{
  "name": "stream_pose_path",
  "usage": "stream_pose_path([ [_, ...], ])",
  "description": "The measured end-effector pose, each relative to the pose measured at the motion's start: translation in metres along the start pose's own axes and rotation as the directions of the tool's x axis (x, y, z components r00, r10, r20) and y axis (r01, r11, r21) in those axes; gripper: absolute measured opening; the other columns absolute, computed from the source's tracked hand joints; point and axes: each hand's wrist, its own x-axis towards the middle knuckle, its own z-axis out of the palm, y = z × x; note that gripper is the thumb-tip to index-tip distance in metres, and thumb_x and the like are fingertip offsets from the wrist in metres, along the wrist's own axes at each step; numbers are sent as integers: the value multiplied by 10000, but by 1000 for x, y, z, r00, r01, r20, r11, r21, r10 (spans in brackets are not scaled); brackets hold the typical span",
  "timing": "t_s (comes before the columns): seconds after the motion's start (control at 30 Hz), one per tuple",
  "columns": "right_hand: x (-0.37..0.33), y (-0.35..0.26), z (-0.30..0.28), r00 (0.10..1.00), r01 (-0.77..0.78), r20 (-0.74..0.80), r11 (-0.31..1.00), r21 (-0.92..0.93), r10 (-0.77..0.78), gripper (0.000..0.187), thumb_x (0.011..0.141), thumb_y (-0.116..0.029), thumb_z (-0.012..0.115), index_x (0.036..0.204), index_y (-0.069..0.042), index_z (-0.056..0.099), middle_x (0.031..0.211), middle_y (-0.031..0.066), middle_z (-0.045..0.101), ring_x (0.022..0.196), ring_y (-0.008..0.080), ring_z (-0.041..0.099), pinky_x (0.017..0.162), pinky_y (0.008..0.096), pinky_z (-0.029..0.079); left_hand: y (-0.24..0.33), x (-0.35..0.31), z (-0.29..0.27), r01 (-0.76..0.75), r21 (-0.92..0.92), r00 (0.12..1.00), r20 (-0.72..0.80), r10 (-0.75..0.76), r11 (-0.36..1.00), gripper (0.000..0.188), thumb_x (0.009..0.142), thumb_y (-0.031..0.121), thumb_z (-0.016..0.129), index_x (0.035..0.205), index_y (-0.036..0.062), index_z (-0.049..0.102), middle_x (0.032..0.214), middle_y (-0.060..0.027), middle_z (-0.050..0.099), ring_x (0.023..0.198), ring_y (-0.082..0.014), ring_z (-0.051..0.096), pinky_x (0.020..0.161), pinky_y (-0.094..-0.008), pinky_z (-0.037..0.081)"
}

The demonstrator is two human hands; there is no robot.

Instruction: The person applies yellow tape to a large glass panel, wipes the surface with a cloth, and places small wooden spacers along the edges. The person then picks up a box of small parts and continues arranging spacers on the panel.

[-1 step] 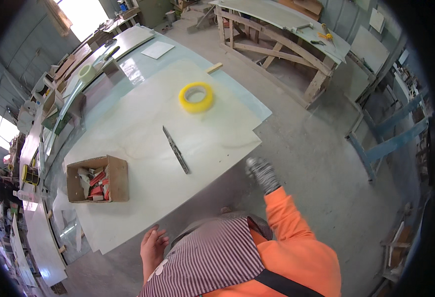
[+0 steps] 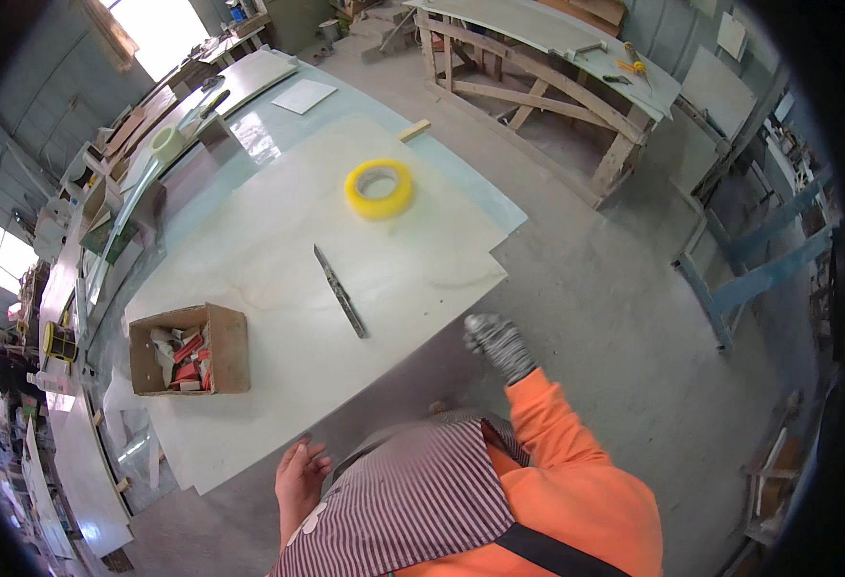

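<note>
Head view, left hand: the bare left hand (image 2: 299, 478) hangs low by the striped apron (image 2: 413, 510), just off the near edge of the pale sheet (image 2: 278, 288); fingers loosely spread, gripping nothing
Head view, right hand: the gloved right hand (image 2: 499, 344) sits beyond the sheet's near right corner, over the concrete floor (image 2: 615, 317); its fingers look curled, but I cannot tell whether the grip is closed or on anything
Head view, nearest things: a long thin metal strip (image 2: 340, 291) lies flat and aslant in the middle of the sheet, well apart from both hands; a yellow tape roll (image 2: 379, 188) lies farther back; an open cardboard box (image 2: 189, 348) of small parts stands to the left
Head view, worktop: the sheet rests on a glass-topped worktop (image 2: 461, 173)
Step in hand: as I judge it, a pause at the worktop edge, nothing picked up yet
Next move calls for: probably a forward reach across the sheet to the strip, a pinch along its narrow edge
</note>
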Motion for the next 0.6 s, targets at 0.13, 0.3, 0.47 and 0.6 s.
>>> stream_pose_path([
  [0.13,-5,-11,47,999,22,45,994,107,-27,366,934,-410,591,908,-49,641,712,19,614,618,94,560,578,251,476,0,12,26,72,-20,997,-26,-73,997,346,941,241,606,1189,12,532,993,-126,664,739,-213,620,686,-325,507],
  [0.3,7,-34,20,995,95,30,995,-25,-94,371,938,-397,588,846,-44,653,660,23,600,558,87,528,543,246,456,-8,22,35,60,-50,992,-106,-65,997,256,937,224,613,1100,31,570,957,-110,677,717,-190,610,668,-314,498],
  [0.47,30,-33,-42,983,-106,-152,993,-43,98,332,947,-344,582,818,-43,634,665,64,618,568,123,548,549,278,463,-16,28,35,23,-53,991,-128,-29,998,215,934,219,616,1052,43,580,916,-95,681,704,-173,603,650,-301,486],
  [0.6,24,-24,-4,806,363,106,347,-865,-582,196,917,-240,571,848,-68,635,739,114,653,666,259,619,643,388,502,-17,29,36,5,-56,990,-139,-13,998,224,934,229,616,1053,43,580,900,-86,679,701,-176,597,644,-301,480],
])
